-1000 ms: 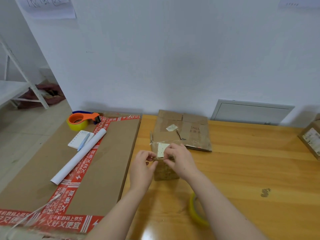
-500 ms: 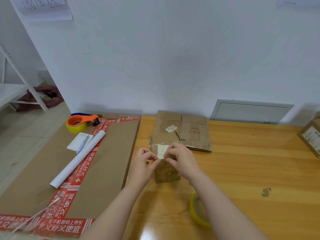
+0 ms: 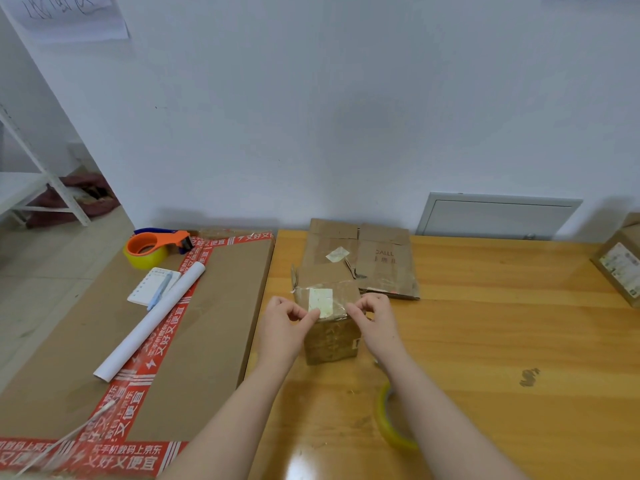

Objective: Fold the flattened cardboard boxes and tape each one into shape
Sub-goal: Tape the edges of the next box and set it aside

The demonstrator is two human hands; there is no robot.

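A small folded cardboard box (image 3: 330, 337) stands upright on the wooden table (image 3: 485, 341), its top covered with clear tape and a pale label. My left hand (image 3: 285, 323) pinches the tape at the box's near top edge on the left. My right hand (image 3: 375, 322) pinches at the top edge on the right corner. A flattened cardboard box (image 3: 377, 261) lies just behind it. A roll of yellowish clear tape (image 3: 391, 427) lies on the table under my right forearm, partly hidden.
A big flat carton with red printed tape (image 3: 194, 327) lies left of the table, carrying an orange tape dispenser (image 3: 152, 247), a notepad with pen (image 3: 154, 289) and a white paper roll (image 3: 152, 320). Another box (image 3: 620, 261) sits at the right edge. A wall is behind.
My hands have moved apart along the box's near top edge; the right hand slid from the label to the right corner, uncovering the label.
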